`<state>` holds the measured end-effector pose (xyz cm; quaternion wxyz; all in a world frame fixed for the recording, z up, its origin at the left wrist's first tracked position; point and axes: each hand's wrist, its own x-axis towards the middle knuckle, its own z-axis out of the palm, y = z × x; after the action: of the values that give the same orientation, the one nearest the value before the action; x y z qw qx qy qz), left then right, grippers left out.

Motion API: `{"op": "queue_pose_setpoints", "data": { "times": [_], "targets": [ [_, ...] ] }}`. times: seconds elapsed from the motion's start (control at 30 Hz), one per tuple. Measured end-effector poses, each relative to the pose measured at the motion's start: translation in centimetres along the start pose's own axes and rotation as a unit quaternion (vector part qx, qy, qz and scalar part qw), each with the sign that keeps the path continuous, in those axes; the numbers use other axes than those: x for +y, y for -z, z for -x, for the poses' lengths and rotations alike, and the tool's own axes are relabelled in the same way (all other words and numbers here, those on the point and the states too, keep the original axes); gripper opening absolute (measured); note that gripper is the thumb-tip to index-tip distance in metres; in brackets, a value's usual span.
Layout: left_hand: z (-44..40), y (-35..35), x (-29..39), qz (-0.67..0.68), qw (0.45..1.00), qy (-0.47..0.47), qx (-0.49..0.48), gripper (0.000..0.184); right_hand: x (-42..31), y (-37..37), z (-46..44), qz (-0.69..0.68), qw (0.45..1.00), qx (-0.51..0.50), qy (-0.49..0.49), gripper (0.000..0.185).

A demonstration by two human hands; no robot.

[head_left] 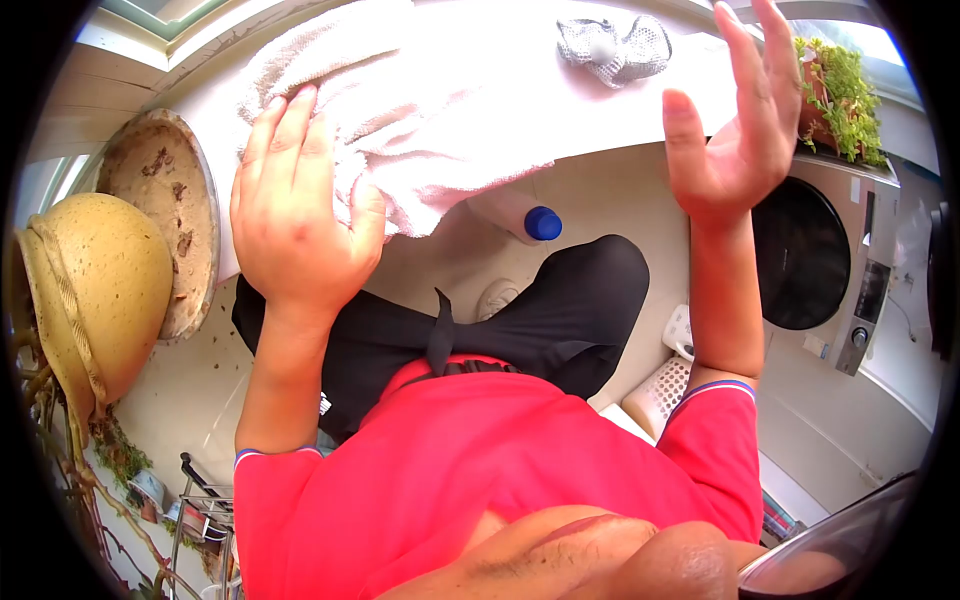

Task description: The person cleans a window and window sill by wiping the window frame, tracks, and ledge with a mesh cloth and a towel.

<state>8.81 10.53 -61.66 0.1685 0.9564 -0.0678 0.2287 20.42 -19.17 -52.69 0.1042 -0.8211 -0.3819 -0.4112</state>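
My left hand (303,222) lies flat, palm down, on a rumpled pale pink terry towel (430,140). Its fingers are stretched out and hold nothing. The towel is spread over a white ledge, and its near edge hangs over the front. To the right, my right hand (735,150) is raised beyond the ledge's near edge, fingers apart, with nothing in it. A crumpled grey-and-white mesh piece (615,50) lies on the ledge between the hands, nearer the right one; its exact kind is unclear.
A yellow-brown clay pot (110,295) and a round, dirt-stained dish (150,205) stand at left. Below the ledge is a bottle with a blue cap (543,223). At right are a front-loading washing machine (868,280) and a potted green plant (848,105).
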Motion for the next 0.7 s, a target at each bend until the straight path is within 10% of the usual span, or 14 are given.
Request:
{"op": "queue_pose_setpoints", "data": {
  "times": [0.07,0.13,0.2,0.23,0.5,0.7],
  "targets": [
    [0.1,-0.1,0.0,-0.003,1.000,-0.005,0.002,0.051,-0.4,-0.6,-0.9,-0.221,0.971,0.087,0.004,0.043],
    [0.1,-0.2,0.0,-0.007,1.000,-0.003,0.002,0.051,0.2,-6.0,-0.1,-0.665,0.729,0.155,-0.057,0.048],
    [0.2,-0.3,0.1,-0.005,1.000,-0.006,0.006,0.050,1.4,-7.3,-0.2,-0.771,0.597,0.097,-0.202,0.050],
    [0.2,-0.3,0.0,-0.007,1.000,-0.006,0.009,0.050,2.3,-5.9,-0.7,-0.635,0.716,-0.032,-0.288,0.050],
    [0.3,0.0,-0.2,0.007,1.000,-0.012,-0.004,0.050,-1.2,-7.3,2.6,-0.708,0.623,-0.128,-0.307,0.046],
    [0.0,0.3,0.1,0.017,1.000,-0.007,-0.013,0.052,4.4,-7.0,4.7,-0.617,0.713,-0.087,-0.323,0.046]
  ]
}}
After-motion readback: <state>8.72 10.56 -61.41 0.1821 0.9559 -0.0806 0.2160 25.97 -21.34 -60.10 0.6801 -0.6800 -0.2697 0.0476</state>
